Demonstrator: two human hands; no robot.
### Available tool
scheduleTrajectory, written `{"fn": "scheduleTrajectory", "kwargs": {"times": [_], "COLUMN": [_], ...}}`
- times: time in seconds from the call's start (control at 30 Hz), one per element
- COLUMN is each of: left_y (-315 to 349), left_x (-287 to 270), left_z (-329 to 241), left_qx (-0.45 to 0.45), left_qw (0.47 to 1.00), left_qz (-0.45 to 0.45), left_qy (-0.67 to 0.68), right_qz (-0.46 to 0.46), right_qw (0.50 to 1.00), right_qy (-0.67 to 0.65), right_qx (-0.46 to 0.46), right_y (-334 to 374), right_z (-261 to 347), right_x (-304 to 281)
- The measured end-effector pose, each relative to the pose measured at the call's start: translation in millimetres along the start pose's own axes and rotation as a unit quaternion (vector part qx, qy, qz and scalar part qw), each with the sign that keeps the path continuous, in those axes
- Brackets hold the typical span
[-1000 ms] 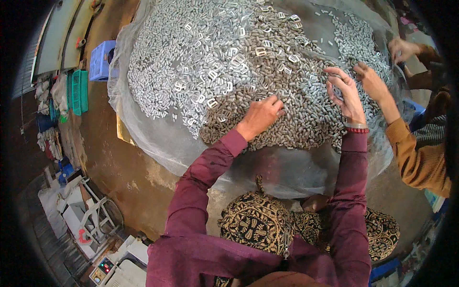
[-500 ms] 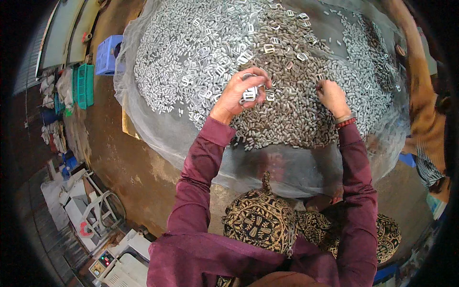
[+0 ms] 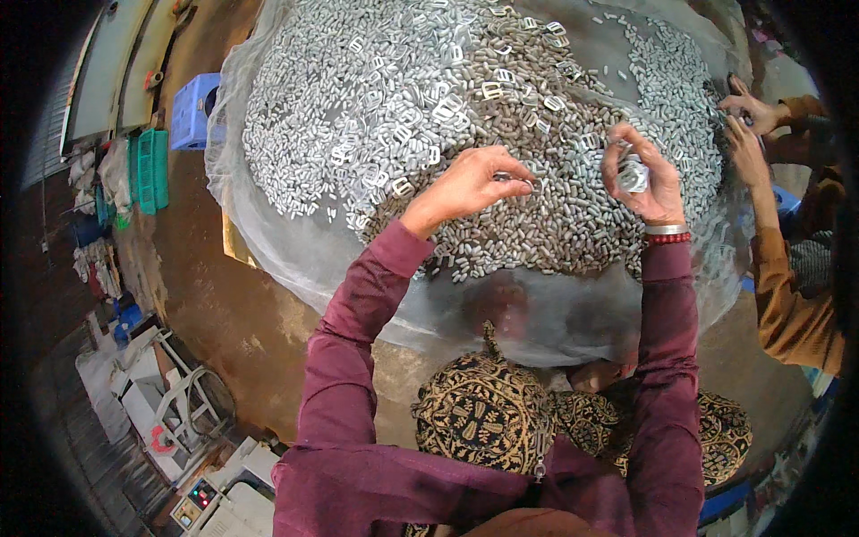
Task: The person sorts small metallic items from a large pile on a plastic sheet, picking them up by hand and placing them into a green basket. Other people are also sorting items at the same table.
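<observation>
Small metal pellets (image 3: 295, 116) lie heaped in front of me, bright silver on the left and duller brown-grey in the middle. Silver slide buckles (image 3: 491, 90) are scattered among them. My left hand (image 3: 467, 188) hovers low over the near-middle of the heap, thumb and fingertips pinched together; whatever sits between them is too small to make out. My right hand (image 3: 656, 183), a bracelet at its wrist, curls palm up around a few silver buckles (image 3: 633, 176) above the right part of the heap.
Translucent sheeting (image 3: 259, 210) lies under the pellets. At the right edge a co-worker's hands (image 3: 752, 134) reach into the pile. A blue crate (image 3: 193, 112) and a green basket (image 3: 150, 170) stand at the left, with a white machine frame (image 3: 170, 394) lower down.
The buckles seen in my left hand earlier no longer show there; my right hand has turned up and holds buckles. My left hand now pinches lower and rightward. The co-worker's hands have come into view.
</observation>
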State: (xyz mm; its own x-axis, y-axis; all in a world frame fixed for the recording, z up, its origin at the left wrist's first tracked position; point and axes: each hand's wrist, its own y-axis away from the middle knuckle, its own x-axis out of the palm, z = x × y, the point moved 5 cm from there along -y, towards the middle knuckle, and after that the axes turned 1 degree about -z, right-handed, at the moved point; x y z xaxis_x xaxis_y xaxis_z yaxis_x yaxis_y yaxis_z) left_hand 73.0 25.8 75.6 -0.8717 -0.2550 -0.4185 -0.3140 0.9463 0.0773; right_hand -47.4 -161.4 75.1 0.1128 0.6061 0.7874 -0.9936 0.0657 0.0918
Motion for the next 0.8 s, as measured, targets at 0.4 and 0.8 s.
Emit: {"fn": "scheduleTrajectory", "kwargs": {"times": [0.4, 0.8], "left_y": [-9.7, -13.1], "left_x": [-7.5, -23.8], "left_z": [-31.7, -43.9], "left_qx": [-0.039, 0.028], "left_qw": [0.991, 0.984], "left_qz": [-0.042, -0.167], "left_qy": [-0.121, -0.062], "right_qz": [-0.066, -0.094], "right_qw": [0.94, 0.958], "right_qy": [0.202, 0.191], "right_qx": [0.268, 0.19], "right_y": [-9.6, -19.6], "right_z": [-56.9, -58.1], "right_x": [23.6, 39.1]}}
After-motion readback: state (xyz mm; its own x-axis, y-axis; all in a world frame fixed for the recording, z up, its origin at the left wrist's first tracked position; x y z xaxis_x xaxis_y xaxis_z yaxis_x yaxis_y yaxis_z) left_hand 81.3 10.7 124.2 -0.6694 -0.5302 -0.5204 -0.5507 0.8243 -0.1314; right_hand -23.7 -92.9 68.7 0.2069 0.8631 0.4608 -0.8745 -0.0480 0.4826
